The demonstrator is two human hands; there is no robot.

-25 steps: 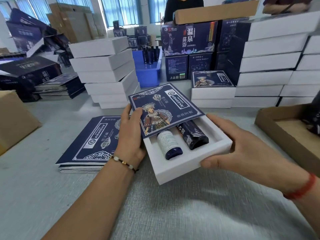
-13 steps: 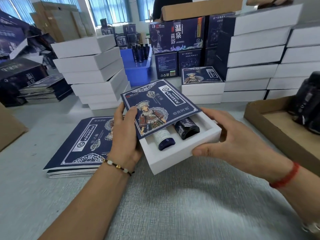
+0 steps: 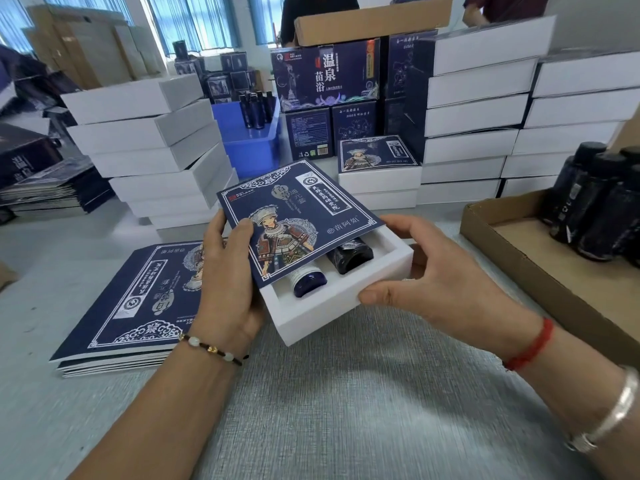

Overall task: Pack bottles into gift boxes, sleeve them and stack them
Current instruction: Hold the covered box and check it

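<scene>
A white gift box point(image 3: 329, 306) sits in front of me, half inside a dark blue printed sleeve point(image 3: 294, 216). Two dark bottles point(image 3: 310, 280) lie in the box, their near ends showing past the sleeve's edge. My left hand point(image 3: 227, 282) grips the sleeve's left side, thumb on top. My right hand point(image 3: 429, 275) holds the box's right end, thumb at the near corner and fingers curled round the far side. Both hands keep the box just above the grey table.
A pile of flat blue sleeves point(image 3: 138, 303) lies at left. Stacks of white boxes point(image 3: 149, 147) stand behind and at right point(image 3: 478, 123). A cardboard tray point(image 3: 540, 265) at right holds several dark bottles point(image 3: 595, 209). A blue bin point(image 3: 252, 140) and people stand beyond.
The box has slid further into the sleeve, so less of the bottles shows. Both hands and the box have shifted slightly as the view moved.
</scene>
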